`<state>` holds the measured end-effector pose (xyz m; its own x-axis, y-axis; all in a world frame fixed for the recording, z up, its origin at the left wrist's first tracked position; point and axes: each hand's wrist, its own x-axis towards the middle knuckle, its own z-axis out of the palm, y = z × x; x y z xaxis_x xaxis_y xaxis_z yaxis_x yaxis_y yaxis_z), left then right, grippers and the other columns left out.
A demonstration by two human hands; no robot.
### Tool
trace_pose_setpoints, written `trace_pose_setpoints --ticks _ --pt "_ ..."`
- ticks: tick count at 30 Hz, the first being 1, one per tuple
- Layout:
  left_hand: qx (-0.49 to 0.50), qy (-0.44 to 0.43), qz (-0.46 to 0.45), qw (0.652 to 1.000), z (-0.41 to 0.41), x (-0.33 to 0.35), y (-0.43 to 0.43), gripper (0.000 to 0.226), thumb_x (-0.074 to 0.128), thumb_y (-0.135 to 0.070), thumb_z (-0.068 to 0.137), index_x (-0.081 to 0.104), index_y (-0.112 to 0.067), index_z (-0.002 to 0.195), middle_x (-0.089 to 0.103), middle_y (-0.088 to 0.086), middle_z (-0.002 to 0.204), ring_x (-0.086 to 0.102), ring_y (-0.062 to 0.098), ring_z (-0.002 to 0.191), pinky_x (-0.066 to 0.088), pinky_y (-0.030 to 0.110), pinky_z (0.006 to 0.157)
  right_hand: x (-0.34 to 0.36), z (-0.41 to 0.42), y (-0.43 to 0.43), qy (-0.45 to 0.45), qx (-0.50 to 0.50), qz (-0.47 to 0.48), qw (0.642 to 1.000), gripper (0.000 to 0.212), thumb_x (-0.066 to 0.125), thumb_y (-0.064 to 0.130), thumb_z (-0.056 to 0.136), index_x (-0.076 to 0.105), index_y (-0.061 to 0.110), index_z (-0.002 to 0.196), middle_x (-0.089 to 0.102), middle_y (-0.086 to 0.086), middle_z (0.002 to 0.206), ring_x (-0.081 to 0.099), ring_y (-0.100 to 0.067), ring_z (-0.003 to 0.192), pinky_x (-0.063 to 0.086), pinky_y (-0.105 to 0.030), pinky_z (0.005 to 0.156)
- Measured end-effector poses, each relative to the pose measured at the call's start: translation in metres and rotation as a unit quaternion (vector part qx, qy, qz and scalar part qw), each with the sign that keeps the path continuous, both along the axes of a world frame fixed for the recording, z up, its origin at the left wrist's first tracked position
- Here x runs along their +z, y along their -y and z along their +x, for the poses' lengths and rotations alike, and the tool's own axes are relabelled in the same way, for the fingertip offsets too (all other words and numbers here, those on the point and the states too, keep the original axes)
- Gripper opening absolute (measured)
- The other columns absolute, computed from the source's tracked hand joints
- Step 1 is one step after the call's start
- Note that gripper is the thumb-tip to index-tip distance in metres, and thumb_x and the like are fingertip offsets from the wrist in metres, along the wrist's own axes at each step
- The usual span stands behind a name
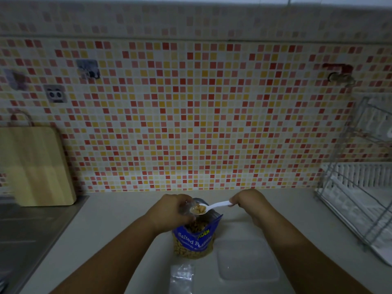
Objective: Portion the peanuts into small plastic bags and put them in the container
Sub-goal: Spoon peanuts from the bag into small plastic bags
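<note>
Landmark = blue Salted Peanuts pouch (194, 240), standing open on the counter (118, 230), peanuts (197, 227) visible in its mouth. Left hand (169, 211) just above the pouch's top left corner, fingers curled, pinching a small clear plastic bag (186, 207) over the pouch mouth; bag detail is blurred. Right hand (248, 200) up and right of the pouch, fingers closed round the handle of a white plastic spoon (214, 206). Spoon bowl is at the bag, directly above the pouch, loaded with peanuts. Clear container (248, 259) just right of the pouch, nearer the person, looks lidded. Flat spare bags (182, 274) in front of the pouch, near frame bottom. Far left of pouch: wooden cutting board (36, 166) leaning on the tiled wall (191, 113), steel sink (31, 230). Far right: wire dish rack (358, 198)
</note>
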<state>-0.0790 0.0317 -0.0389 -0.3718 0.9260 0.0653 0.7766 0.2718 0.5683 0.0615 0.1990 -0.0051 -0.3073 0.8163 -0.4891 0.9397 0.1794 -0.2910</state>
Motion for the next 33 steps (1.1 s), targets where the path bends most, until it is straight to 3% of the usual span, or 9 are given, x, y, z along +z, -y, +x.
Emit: trace_pose_setpoints --ticks 7,10,13,17,19,22,26,31,33 --pt "0.018 0.037 0.024 0.999 0.006 -0.004 -0.005 0.039 0.073 -0.038 0.074 0.064 -0.027 0.11 0.067 -0.007 0.101 0.062 0.009 0.091 0.055 0.03 0.082 0.015 -0.003 0.025 -0.107 0.128 0.074 0.983 0.024 0.055 0.029 0.091 0.063 0.012 0.106 0.054 -0.003 0.098 0.05 -0.015 0.089 0.04 -0.024 0.076" --pt "0.049 0.088 0.074 0.992 0.008 -0.005 -0.004 0.034 0.073 -0.033 0.077 0.065 -0.026 0.109 0.066 -0.009 0.1 0.061 0.007 0.092 0.052 0.023 0.078 0.015 0.008 0.038 -0.287 0.226 0.141 0.92 0.018 0.056 0.026 0.091 0.072 0.02 0.098 0.065 0.002 0.103 0.051 -0.012 0.1 0.036 -0.023 0.083" --pt "0.088 0.157 0.126 0.976 0.009 -0.005 0.001 0.024 0.072 -0.03 0.079 0.065 -0.027 0.102 0.068 -0.008 0.096 0.063 0.009 0.089 0.052 0.019 0.071 0.019 0.012 0.036 -0.273 0.332 0.336 0.838 0.02 0.052 0.031 0.093 0.071 0.026 0.1 0.065 0.005 0.097 0.041 -0.01 0.097 0.03 -0.024 0.084" --pt "0.121 0.25 0.16 0.947 0.006 -0.004 0.01 0.023 0.068 -0.024 0.083 0.064 -0.025 0.105 0.07 -0.001 0.1 0.066 0.016 0.094 0.055 0.028 0.077 0.031 0.023 0.028 -0.347 0.253 0.426 0.797 0.024 0.052 0.024 0.084 0.075 0.016 0.088 0.071 0.0 0.082 0.057 -0.023 0.085 0.038 -0.031 0.082" --pt "0.129 0.265 0.171 0.94 0.004 -0.001 0.013 0.024 0.069 -0.022 0.082 0.065 -0.023 0.106 0.07 0.0 0.1 0.067 0.017 0.094 0.056 0.029 0.079 0.03 0.026 0.028 -0.346 0.213 0.437 0.802 0.023 0.053 0.017 0.079 0.075 0.011 0.081 0.071 -0.005 0.077 0.058 -0.028 0.08 0.043 -0.033 0.081" --pt "0.121 0.265 0.154 0.944 0.002 0.002 0.017 0.021 0.069 -0.022 0.082 0.066 -0.022 0.102 0.071 0.0 0.097 0.067 0.016 0.092 0.056 0.031 0.081 0.007 0.018 0.037 -0.209 0.298 0.413 0.835 0.025 0.05 0.02 0.073 0.075 0.014 0.073 0.068 -0.003 0.07 0.057 -0.026 0.078 0.04 -0.029 0.069" --pt "0.101 0.24 0.096 0.961 0.003 -0.003 0.02 0.019 0.07 -0.025 0.081 0.066 -0.02 0.099 0.071 0.001 0.093 0.068 0.017 0.088 0.057 0.032 0.08 -0.029 0.007 0.056 -0.094 0.345 0.373 0.856 0.017 0.075 0.029 0.044 0.062 0.02 0.044 0.056 0.005 0.046 0.055 -0.017 0.055 0.033 -0.024 0.053" --pt "0.11 0.257 0.11 0.954 0.004 -0.007 0.019 0.02 0.072 -0.025 0.08 0.066 -0.02 0.098 0.072 0.001 0.092 0.069 0.017 0.088 0.058 0.033 0.079 -0.047 0.0 0.071 -0.13 0.28 0.317 0.897 0.023 0.052 0.018 0.087 0.07 0.012 0.099 0.067 -0.006 0.097 0.054 -0.021 0.099 0.041 -0.028 0.081" --pt "0.112 0.248 0.103 0.957 0.003 -0.008 0.018 0.02 0.071 -0.024 0.08 0.066 -0.02 0.099 0.072 0.002 0.093 0.069 0.016 0.088 0.059 0.035 0.08 -0.05 -0.002 0.072 -0.137 0.252 0.278 0.917 0.026 0.047 0.017 0.09 0.07 0.013 0.102 0.067 -0.005 0.102 0.054 -0.02 0.101 0.042 -0.026 0.081"
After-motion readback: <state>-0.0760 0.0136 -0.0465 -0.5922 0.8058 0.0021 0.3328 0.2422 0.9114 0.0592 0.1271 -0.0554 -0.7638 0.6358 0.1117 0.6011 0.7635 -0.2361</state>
